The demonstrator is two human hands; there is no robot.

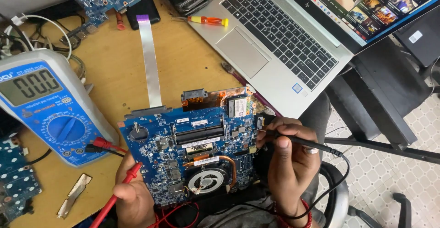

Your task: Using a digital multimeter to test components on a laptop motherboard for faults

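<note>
The board [192, 157] lies between both hands, at the surface's near edge. The right hand [288, 164] grips the black probe [298, 141], tip pointing left at the board's right edge. The left hand [133, 196] grips the red probe [121, 187] at the board's lower left corner.

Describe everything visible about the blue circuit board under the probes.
The blue rectangular laptop circuit board lies face up at the desk's near edge. It carries a round fan, curved copper heat pipe, black memory slot, coin cell and small green card. The left hand steadies its lower-left corner; the right hand touches its right edge.
</note>
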